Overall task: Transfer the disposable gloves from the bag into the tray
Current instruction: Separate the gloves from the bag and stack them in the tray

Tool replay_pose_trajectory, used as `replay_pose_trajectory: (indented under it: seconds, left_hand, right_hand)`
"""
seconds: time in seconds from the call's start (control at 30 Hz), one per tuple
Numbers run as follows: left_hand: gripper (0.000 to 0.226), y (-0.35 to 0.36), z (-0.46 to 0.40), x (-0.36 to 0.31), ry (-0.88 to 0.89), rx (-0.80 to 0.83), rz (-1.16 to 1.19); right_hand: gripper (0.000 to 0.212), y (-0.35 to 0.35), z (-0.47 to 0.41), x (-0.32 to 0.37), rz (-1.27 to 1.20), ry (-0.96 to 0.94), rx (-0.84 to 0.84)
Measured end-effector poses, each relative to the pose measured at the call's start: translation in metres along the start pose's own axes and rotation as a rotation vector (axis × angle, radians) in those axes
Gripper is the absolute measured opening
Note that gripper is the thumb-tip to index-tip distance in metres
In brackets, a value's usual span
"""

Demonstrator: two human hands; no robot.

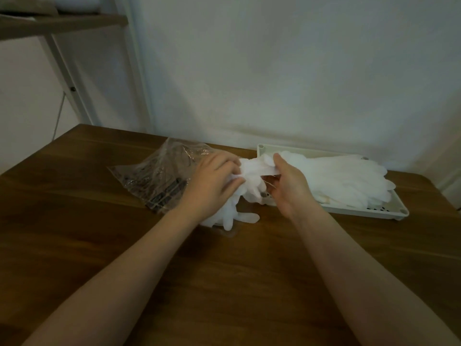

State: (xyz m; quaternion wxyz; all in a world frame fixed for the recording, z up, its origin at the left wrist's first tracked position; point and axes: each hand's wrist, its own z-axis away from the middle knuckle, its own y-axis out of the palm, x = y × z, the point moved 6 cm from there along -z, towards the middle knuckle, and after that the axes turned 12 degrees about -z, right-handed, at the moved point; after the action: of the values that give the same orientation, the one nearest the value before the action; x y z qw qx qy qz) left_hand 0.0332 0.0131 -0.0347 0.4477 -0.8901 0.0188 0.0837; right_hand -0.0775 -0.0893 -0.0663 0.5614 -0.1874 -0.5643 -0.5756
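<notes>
Glossy plastic bag (159,176), wooden table (224,270)

Two forearms are seen, entering from about 7 o'clock and 5 o'clock; both are bare from the frame's lower edge to the wrist, no sleeve being shown; the left hand (212,182) and the right hand (289,184) are ungloved; the fingers are partly blurred, so nails cannot be made out.

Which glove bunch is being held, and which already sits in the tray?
The crumpled glove bunch between left hand and right hand is held; the flat glove stack lies in the tray.
</notes>
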Motion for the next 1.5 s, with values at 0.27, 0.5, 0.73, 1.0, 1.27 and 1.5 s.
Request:
replay_pose_trajectory:
  seconds: [0.27, 0.5, 0.73, 1.0, 1.27, 1.5]
  left_hand:
    - [0.016, -0.013, 0.002, 0.017, -0.145, -0.034, 0.261]
    - [0.013, -0.019, -0.004, 0.027, -0.407, -0.086, 0.560]
    - [0.026, -0.027, -0.014, 0.023, -0.510, -0.162, 0.792]
    - [0.011, -0.041, -0.019, 0.003, -0.229, -0.244, 0.393]
    - [0.022, 0.005, 0.001, -0.039, 0.506, 0.015, -0.523]
    - [0.031, 0.014, -0.006, -0.022, 0.088, 0.317, -0.705]
  right_hand:
    - [0.031, -0.003, 0.002, -0.001, -0.212, 0.126, 0.084]
    - [0.016, 0.010, 0.005, 0.008, 0.456, -0.192, 0.344]
    - [0.013, 0.031, 0.016, 0.016, 0.619, -0.278, 0.432]
    - [0.023, 0.040, 0.011, 0.010, 0.498, -0.200, 0.330]
    - [0.026, 0.022, -0.001, 0.036, -0.015, -0.160, 0.135]
    - [0.026, -0.009, -0.003, 0.055, -0.495, -0.071, 0.074]
